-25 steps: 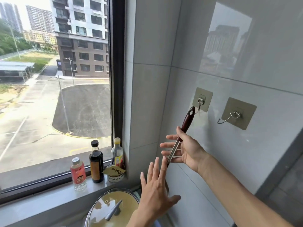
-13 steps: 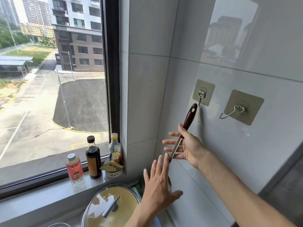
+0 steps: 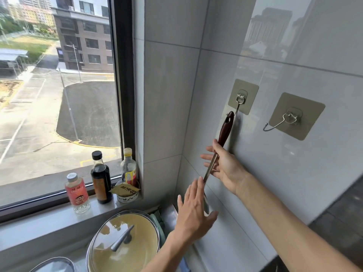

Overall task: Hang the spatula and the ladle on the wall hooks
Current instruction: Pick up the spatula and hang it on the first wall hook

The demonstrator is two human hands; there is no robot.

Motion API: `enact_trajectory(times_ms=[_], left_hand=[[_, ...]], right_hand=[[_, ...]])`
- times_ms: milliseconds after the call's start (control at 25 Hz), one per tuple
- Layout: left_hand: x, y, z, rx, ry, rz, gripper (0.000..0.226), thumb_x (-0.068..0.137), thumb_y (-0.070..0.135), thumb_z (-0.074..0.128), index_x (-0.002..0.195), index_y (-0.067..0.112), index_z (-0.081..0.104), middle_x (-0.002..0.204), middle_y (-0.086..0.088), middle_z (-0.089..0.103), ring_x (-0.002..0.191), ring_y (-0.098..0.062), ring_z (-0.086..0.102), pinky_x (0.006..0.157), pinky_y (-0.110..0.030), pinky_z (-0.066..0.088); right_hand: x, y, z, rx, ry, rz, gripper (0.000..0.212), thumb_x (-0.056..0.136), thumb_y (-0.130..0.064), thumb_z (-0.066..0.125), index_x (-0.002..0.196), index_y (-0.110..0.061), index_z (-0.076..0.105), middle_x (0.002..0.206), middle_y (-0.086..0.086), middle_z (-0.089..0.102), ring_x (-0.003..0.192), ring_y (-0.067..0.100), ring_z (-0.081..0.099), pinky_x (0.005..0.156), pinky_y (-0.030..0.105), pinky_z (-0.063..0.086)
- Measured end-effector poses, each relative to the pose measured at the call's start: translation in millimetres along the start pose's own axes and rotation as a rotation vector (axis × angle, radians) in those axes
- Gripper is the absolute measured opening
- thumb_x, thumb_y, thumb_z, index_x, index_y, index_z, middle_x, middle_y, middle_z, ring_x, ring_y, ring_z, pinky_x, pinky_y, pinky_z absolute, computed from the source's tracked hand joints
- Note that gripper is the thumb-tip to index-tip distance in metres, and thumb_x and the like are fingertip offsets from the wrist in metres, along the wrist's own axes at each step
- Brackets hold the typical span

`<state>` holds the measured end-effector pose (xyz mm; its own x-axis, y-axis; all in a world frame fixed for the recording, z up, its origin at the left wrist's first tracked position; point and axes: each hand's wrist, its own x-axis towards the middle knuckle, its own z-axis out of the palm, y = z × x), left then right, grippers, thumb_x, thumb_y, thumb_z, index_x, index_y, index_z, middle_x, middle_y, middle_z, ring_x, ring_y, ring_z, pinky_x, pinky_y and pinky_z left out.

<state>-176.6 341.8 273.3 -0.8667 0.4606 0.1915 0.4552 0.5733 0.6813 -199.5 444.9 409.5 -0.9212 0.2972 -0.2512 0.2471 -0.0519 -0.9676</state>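
A utensil with a dark red-brown handle (image 3: 225,130) and a steel shaft is tilted up toward the tiled wall; its working end is hidden behind my left hand, so I cannot tell whether it is the spatula or the ladle. My right hand (image 3: 224,165) pinches the shaft just below the handle. The hole at the handle's top sits at the tip of the left wall hook (image 3: 238,103). The right wall hook (image 3: 282,120) hangs bare. My left hand (image 3: 193,211) is flat, fingers spread, against the lower shaft.
On the window sill (image 3: 49,218) stand three bottles (image 3: 101,179) and a small bowl with a packet (image 3: 126,193). Below are a pot with a glass lid (image 3: 123,240) and a second lid's edge (image 3: 53,266). A dark surface (image 3: 343,222) fills the right corner.
My right hand has raised the utensil up and right, bringing the handle's top from below the left hook to the hook's tip. My left hand followed upward along the shaft.
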Motion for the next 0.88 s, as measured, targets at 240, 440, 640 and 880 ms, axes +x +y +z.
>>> enact_trajectory(times_ms=[240, 440, 640, 880], left_hand=[[3.3, 4.3, 17.5, -0.058, -0.103, -0.015, 0.102, 0.08, 0.044, 0.06, 0.149, 0.036, -0.014, 0.164, 0.006, -0.001, 0.149, -0.018, 0.001, 0.116, -0.061, 0.007], [7.1, 5.6, 21.1, -0.04, -0.107, -0.01, 0.1, 0.081, 0.044, 0.06, 0.15, 0.034, -0.012, 0.164, 0.003, -0.001, 0.149, -0.021, 0.0, 0.115, -0.064, 0.007], [2.7, 7.2, 17.0, 0.01, -0.1, -0.007, 0.099, 0.083, 0.041, 0.061, 0.15, 0.032, -0.012, 0.164, 0.003, -0.001, 0.149, -0.024, 0.001, 0.116, -0.063, 0.008], [-4.2, 3.4, 8.6, 0.048, -0.181, -0.003, 0.099, 0.084, 0.04, 0.061, 0.151, 0.032, -0.011, 0.164, 0.003, 0.0, 0.149, -0.026, 0.003, 0.116, -0.061, 0.012]], right_hand=[[-42.6, 17.4, -5.4, 0.098, 0.142, -0.128, 0.009, 0.091, -0.026, 0.061, 0.1, -0.023, 0.063, 0.126, 0.014, 0.061, 0.126, 0.024, 0.053, 0.105, 0.035, 0.04], [-61.8, 34.9, -31.3, -0.966, 0.263, -0.851, 0.026, 0.084, -0.028, 0.059, 0.107, -0.023, 0.07, 0.114, -0.001, 0.073, 0.116, 0.017, 0.063, 0.101, 0.032, 0.046], [-41.9, 46.4, -43.1, -1.853, 0.281, -0.968, 0.045, 0.087, -0.035, 0.048, 0.119, -0.009, 0.066, 0.132, 0.014, 0.064, 0.133, 0.037, 0.047, 0.116, 0.053, 0.025], [-43.5, 49.0, -39.8, -1.874, 0.3, -0.936, 0.046, 0.084, -0.033, 0.048, 0.12, -0.008, 0.065, 0.133, 0.015, 0.063, 0.134, 0.039, 0.045, 0.115, 0.052, 0.026]])
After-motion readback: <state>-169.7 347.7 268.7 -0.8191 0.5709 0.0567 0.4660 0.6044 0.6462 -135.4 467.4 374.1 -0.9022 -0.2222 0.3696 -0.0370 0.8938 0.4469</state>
